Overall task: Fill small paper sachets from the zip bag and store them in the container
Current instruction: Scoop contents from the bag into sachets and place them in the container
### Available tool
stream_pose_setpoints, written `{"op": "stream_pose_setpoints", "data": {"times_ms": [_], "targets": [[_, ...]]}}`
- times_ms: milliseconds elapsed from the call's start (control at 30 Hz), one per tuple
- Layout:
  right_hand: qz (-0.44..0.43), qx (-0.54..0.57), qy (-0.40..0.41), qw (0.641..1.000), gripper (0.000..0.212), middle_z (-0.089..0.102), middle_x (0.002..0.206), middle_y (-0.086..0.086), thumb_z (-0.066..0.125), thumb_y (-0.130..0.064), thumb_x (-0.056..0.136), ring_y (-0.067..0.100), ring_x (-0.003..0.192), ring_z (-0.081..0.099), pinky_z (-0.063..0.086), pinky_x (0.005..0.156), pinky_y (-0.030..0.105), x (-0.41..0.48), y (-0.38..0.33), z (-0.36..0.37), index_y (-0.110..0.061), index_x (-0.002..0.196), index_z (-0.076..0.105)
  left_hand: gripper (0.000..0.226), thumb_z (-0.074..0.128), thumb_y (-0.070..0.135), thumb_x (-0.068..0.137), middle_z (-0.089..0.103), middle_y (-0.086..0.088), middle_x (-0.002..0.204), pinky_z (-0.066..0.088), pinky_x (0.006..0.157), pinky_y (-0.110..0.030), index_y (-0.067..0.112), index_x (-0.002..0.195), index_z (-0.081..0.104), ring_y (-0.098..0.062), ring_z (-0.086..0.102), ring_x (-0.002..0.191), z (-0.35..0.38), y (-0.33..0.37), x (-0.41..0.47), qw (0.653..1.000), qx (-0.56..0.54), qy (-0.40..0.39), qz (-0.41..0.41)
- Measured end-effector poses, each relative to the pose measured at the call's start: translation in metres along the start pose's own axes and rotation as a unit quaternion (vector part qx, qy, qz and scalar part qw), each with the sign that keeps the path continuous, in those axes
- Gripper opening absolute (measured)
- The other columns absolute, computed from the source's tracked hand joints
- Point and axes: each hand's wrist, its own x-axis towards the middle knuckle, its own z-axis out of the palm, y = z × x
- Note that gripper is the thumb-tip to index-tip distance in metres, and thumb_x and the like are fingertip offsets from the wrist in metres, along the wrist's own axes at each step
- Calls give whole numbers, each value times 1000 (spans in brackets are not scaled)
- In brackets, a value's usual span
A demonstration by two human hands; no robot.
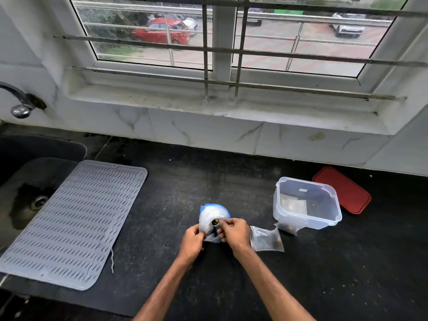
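1. The table (231,177) is dark and carries everything; the grey ribbed mat (74,223) on its left side has no part in this work.
2. The container (301,222) stands open at the right, with its red lid (342,191) lying behind it. I judge it stiff and light, easy to take by the rim. Dark shapes show through its wall, and I cannot tell if they are stored sachets or only reflections.
3. The zip bag (214,213) is in the middle of the table, between both hands. It looks like soft, thin, slippery film that collapses easily, so I would hold it at the two edges of the mouth, not by the body.
4. My left hand (193,237) grips the left edge of the mouth with curled fingers. My right hand (234,231) curls on the right edge, thumb and forefinger close together at the opening.
5. A filled sachet (266,239) lies just beside the right hand, and another seems tucked against the container's near corner. They look flimsy and very light; I would pinch them by the top edge.
6. A small dark piece (216,222) sits in the mouth. I cannot tell if the right hand pinches it or only the film.
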Motion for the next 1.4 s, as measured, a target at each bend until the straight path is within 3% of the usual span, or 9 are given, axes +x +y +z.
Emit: {"op": "stream_pose_setpoints", "data": {"times_ms": [167, 333, 433, 533, 700, 1033, 1133, 1233, 1400], "targets": [[17, 53, -17, 998, 16, 66, 62, 9, 62, -8, 91, 11, 44, 53, 44, 41, 20, -7, -3, -9, -5, 77, 66, 17, 51, 1, 90, 66, -7, 90, 45, 49, -25, 5, 103, 60, -14, 58, 73, -4, 1, 0, 996, -76, 30, -31], [10, 69, -40, 997, 12, 67, 64, 10, 62, -8, 92, 11, 47, 52, 43, 42, 20, -16, -6, -24, 2, 88, 68, 33, 66, 7, 89, 64, -3, 106, 48, 63, -27, 14, 116, 49, -10, 60, 85, -3, 2, -7, 994, -103, 44, 11], [5, 78, -60, 995, 12, 68, 64, 10, 63, -9, 91, 11, 48, 53, 43, 44, 20, -24, -9, -38, 2, 90, 68, 48, 75, 12, 83, 59, -1, 109, 48, 80, -31, 13, 122, 47, -14, 59, 90, -5, -4, -27, 977, -62, 175, 103], [6, 98, -64, 993, 11, 68, 65, 10, 64, -9, 91, 11, 49, 53, 42, 44, 20, -31, -11, -57, 1, 90, 68, 25, 72, 18, 86, 62, 3, 92, 47, 70, -32, 26, 102, 55, -18, 60, 77, 8, -14, -64, 945, 9, 287, 155], [-6, 130, -55, 990, 11, 69, 67, 11, 65, -9, 91, 11, 48, 53, 42, 46, 20, -43, -15, -97, 2, 92, 68, 7, 58, 31, 93, 70, 12, 85, 51, 79, -32, 33, 87, 60, -14, 68, 89, 66, -21, -64, 975, 204, 45, 82], [-30, 134, -10, 990, 11, 73, 76, 15, 66, -11, 91, 13, 56, 59, 50, 53, 23, -55, -11, -178, -1, 93, 70, 27, 58, 51, 84, 71, 5, 99, 46, 76, -28, 26, 91, 65, -20, 66, 100, 124, 43, -32, 954, 298, 3, 26], [-34, 140, -15, 989, 10, 73, 74, 14, 67, -11, 90, 11, 53, 58, 48, 50, 23, -55, -6, -190, -1, 92, 71, 30, 57, 49, 85, 73, 1, 89, 51, 77, -31, 21, 72, 61, -24, 68, 95, 134, 52, -37, 953, 300, 6, 44], [-45, 138, -36, 989, 11, 73, 75, 14, 67, -12, 90, 12, 55, 60, 49, 52, 23, -57, -8, -199, -3, 93, 72, 37, 58, 54, 82, 73, -2, 80, 48, 67, -30, 19, 73, 65, -24, 69, 86, 144, 69, -46, 957, 279, 18, 82], [-60, 103, -35, 992, 10, 74, 72, 13, 66, -12, 91, 11, 52, 59, 48, 50, 21, -54, -15, -205, -3, 91, 71, 21, 64, 32, 70, 75, -5, 87, 48, 70, -28, 21, 86, 72, -25, 69, 91, 158, 89, -54, 962, 258, 3, 86]]}}
